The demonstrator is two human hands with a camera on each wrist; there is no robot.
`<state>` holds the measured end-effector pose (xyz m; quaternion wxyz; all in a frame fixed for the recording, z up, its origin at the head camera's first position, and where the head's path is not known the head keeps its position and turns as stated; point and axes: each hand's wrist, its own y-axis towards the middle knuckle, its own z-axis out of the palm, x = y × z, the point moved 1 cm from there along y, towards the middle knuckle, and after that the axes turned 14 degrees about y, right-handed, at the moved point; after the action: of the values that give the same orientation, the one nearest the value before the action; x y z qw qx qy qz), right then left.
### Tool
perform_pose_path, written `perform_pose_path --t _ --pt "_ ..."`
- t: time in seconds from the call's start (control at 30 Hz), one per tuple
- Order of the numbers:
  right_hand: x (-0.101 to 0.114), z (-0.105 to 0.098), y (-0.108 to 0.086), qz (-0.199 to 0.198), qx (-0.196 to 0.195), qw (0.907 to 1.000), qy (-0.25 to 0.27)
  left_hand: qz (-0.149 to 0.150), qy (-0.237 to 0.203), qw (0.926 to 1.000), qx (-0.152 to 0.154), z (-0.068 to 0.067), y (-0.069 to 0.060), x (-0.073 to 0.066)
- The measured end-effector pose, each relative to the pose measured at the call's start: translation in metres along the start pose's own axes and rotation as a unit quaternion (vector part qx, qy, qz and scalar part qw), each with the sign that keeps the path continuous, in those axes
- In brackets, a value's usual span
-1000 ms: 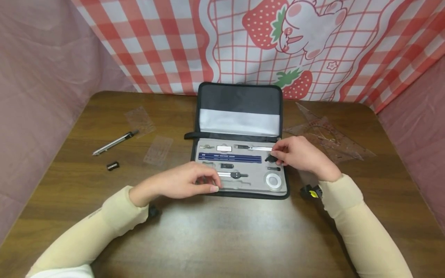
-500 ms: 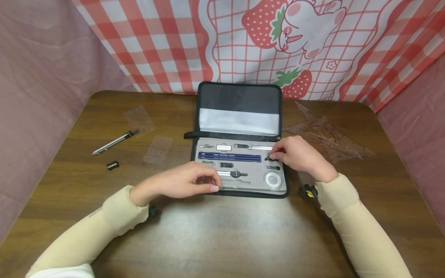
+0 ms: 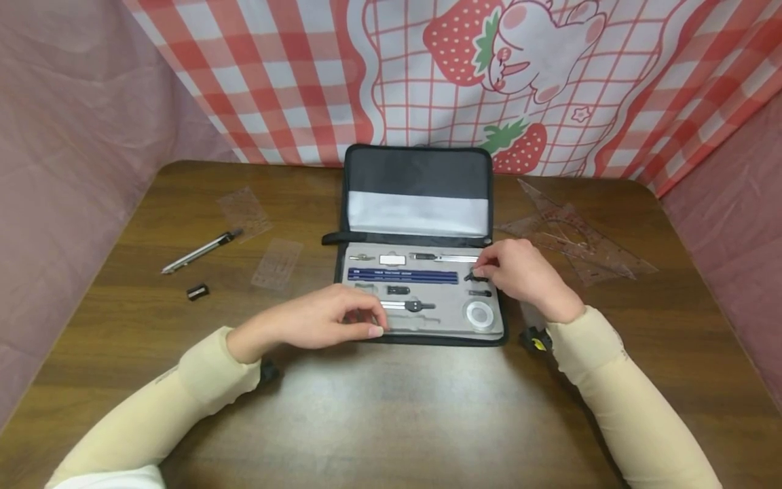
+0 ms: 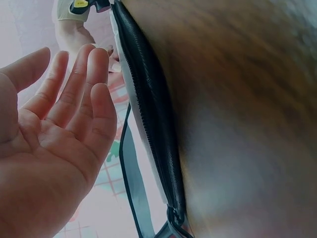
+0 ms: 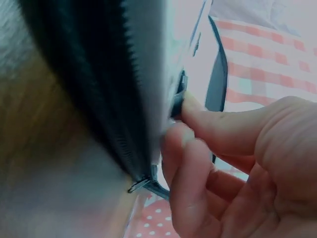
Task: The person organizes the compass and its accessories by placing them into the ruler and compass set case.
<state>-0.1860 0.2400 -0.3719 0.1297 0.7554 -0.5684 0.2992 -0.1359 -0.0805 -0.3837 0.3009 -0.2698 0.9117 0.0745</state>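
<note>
On my feed I see a table (image 3: 427,421), checked cloth (image 3: 293,68) beyond its far edge, pink drapes (image 3: 73,136) left and right.

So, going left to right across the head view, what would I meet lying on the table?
Black pencil sharpener → clear plastic template nearer the case → open black zip case with drawing tools → clear set squares. Left out: silver compass-like tool, which overlaps the sharpener's span.

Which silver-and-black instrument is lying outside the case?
The instrument on the table's left side, beyond the sharpener; the others lie in the case.
</note>
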Motion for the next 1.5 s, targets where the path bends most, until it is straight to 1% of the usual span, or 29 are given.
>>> perform_pose_path --t 0.2,0.4,0.53,0.63,0.73,0.87,0.97,1.1,1.2,1.27,1.33,1.4,1.43,1.5 --pt "-0.003 0.000 0.002 0.000 0.015 0.9999 0.006 -0.001 0.002 1.0000 0.000 -0.001 0.000 0.000" --pt "-0.007 -0.002 0.002 -0.004 0.027 0.9989 0.038 -0.007 -0.001 1.0000 0.001 -0.002 -0.001 0.000" --pt "-0.008 0.000 0.003 -0.010 0.010 0.9989 0.044 -0.004 0.001 1.0000 0.000 -0.003 0.000 0.001" --pt "-0.008 0.002 0.004 -0.019 -0.007 0.9995 0.025 -0.003 0.003 1.0000 -0.001 -0.003 0.000 0.001" --pt "-0.007 0.004 0.005 -0.027 -0.016 0.9995 0.000 -0.002 0.000 1.0000 -0.001 -0.004 0.000 0.001" --pt "-0.008 0.005 0.007 -0.029 -0.018 0.9994 0.003 -0.001 0.001 1.0000 -0.002 -0.004 0.000 0.002" --pt "-0.010 0.004 0.007 -0.023 -0.010 0.9994 0.023 -0.001 0.002 1.0000 -0.005 -0.004 -0.001 0.003" --pt "-0.014 0.001 0.007 -0.013 0.014 0.9988 0.045 -0.007 -0.004 0.9999 -0.009 -0.009 -0.003 0.006" --pt "-0.016 0.000 0.007 -0.004 0.026 0.9983 0.052 -0.020 0.000 0.9997 -0.012 -0.014 -0.005 0.010" --pt "-0.015 0.000 0.006 -0.001 0.025 0.9984 0.050 -0.029 0.019 0.9992 -0.019 -0.021 -0.008 0.016" --pt "-0.014 0.000 0.006 0.002 0.020 0.9988 0.044 -0.049 0.044 0.9972 -0.037 -0.033 -0.013 0.025" --pt "-0.012 0.000 0.005 0.002 0.013 0.9993 0.034 -0.084 0.067 0.9919 -0.068 -0.048 -0.022 0.037" --pt "-0.011 0.000 0.005 0.003 0.012 0.9995 0.030 -0.107 0.076 0.9875 -0.087 -0.057 -0.029 0.044" --pt "-0.010 0.000 0.006 0.002 0.009 0.9997 0.023 -0.161 0.092 0.9752 -0.121 -0.074 -0.045 0.057"
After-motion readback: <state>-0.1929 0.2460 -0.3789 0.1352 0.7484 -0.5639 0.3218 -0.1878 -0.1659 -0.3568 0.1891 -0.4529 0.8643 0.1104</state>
